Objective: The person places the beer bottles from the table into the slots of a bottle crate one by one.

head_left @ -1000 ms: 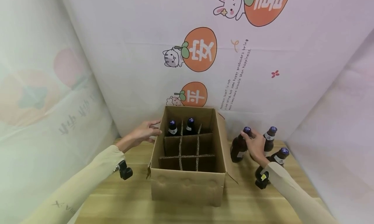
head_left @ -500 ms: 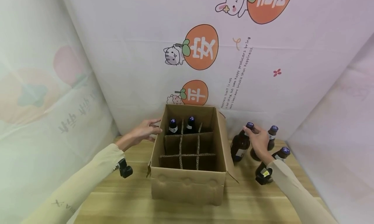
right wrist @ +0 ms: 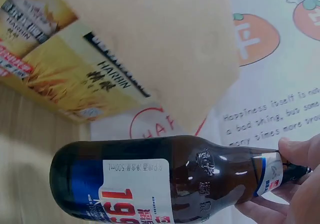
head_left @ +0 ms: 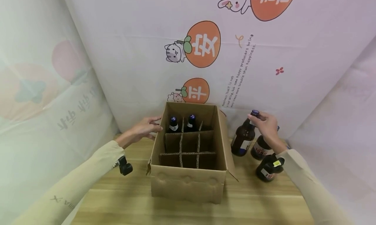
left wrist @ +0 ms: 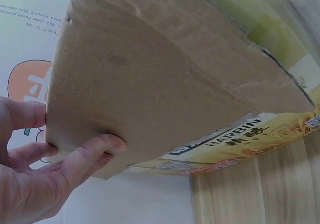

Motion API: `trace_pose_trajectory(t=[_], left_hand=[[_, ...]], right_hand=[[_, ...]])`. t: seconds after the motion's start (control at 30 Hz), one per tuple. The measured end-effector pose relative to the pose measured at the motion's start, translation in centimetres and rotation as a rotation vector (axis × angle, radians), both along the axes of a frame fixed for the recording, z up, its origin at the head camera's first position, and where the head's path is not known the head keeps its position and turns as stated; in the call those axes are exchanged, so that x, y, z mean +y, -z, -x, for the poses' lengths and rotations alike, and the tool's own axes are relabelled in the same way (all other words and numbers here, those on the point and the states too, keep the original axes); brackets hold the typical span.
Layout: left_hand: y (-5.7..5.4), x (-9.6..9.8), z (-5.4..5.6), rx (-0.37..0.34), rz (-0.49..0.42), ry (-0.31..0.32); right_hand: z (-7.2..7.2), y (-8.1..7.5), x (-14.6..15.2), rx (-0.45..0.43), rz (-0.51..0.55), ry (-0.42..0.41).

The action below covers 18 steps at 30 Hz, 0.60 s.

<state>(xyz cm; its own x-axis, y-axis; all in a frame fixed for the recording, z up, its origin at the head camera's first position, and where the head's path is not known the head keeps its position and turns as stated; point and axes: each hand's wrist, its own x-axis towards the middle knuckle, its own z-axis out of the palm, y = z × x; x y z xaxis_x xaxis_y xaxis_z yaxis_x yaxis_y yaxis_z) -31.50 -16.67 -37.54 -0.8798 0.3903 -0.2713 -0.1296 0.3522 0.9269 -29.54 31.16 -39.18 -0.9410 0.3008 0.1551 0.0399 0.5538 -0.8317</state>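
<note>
My right hand (head_left: pixel 266 125) grips a brown beer bottle (head_left: pixel 244 135) by its neck, just under the blue cap. The bottle leans slightly, its base beside the cardboard box's right flap. In the right wrist view the beer bottle (right wrist: pixel 145 179) lies across the picture, its label showing and the fingers round the neck. My left hand (head_left: pixel 144 128) touches the left side of the cardboard box (head_left: pixel 188 186) near its back corner. The left wrist view has this left hand (left wrist: pixel 55 169) with its fingers against the side flap (left wrist: pixel 150 74). Inside the divided box, two capped bottles (head_left: pixel 174 124) stand in the back row.
Two more brown bottles, one labelled bottle (head_left: pixel 259 150) and one nearer bottle (head_left: pixel 265 171), stand on the wooden table (head_left: pixel 249 199) under my right forearm. Cardboard dividers (head_left: pixel 188 153) split the box into cells. Printed white cloth (head_left: pixel 132 55) encloses the back and sides.
The gripped bottle has come up a little and shifted slightly right, its label now more visible. My right hand rose with it. The left hand stays at the box.
</note>
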Motion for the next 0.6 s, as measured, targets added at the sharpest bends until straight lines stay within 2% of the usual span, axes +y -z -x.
trace_pose_trajectory(t=[0.1, 0.23, 0.43, 0.6], left_hand=[[-0.3, 0.0, -0.1, 0.003, -0.003, 0.004], [0.0, 0.1, 0.0, 0.000, -0.008, 0.000], [0.1, 0.1, -0.1, 0.005, -0.007, 0.001], [0.0, -0.1, -0.1, -0.007, -0.025, 0.002]], right_hand=[[0.0, -0.9, 0.3, 0.015, 0.072, -0.037], [0.0, -1.8, 0.4, 0.051, 0.128, -0.079], [-0.1, -3.8, 0.0, 0.039, 0.091, -0.063], [0.2, -5.4, 0.0, 0.050, 0.194, -0.056]])
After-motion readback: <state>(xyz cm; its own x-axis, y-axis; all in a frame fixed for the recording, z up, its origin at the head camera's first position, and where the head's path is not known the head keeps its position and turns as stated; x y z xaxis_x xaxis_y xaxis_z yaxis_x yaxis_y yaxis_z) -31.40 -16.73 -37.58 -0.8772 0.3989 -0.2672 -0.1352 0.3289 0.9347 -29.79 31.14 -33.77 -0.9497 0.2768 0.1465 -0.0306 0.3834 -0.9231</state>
